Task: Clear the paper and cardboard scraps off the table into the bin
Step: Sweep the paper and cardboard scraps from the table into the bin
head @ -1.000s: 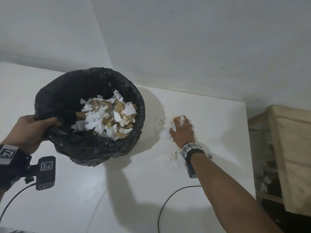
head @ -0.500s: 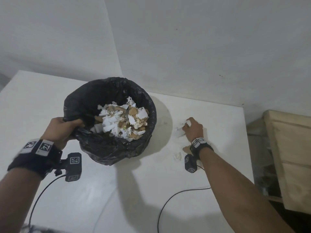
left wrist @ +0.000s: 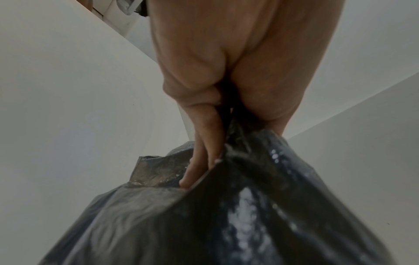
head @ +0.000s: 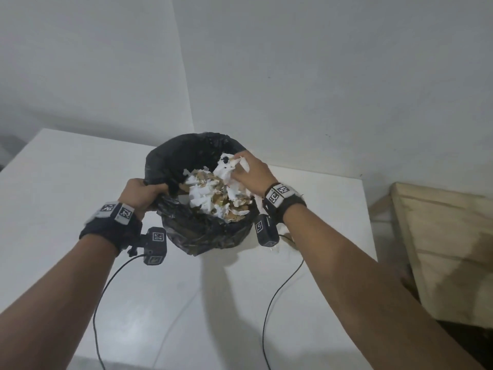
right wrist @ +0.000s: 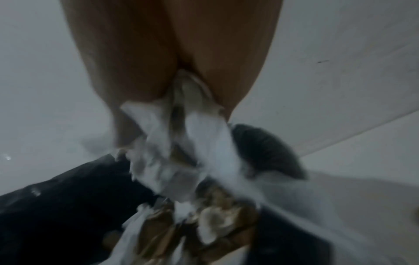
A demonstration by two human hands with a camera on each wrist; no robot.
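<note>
A bin lined with a black bag is held above the white table, heaped with white paper and brown cardboard scraps. My left hand grips the bag's near left rim; in the left wrist view its fingers curl over the black plastic. My right hand is over the bin's right side and clutches a bunch of paper and cardboard scraps. In the blurred right wrist view, those scraps hang from the hand above the bin. A few small white bits lie on the table under my right wrist.
A pale wooden crate stands just past the table's right edge. The white walls meet in a corner behind the bin. Two thin black cables run from the wrist cameras across the near part of the table.
My right hand has lifted off the table with a handful of scraps and moved left over the bin. The bin, in my left hand, has shifted right toward the table's middle.
</note>
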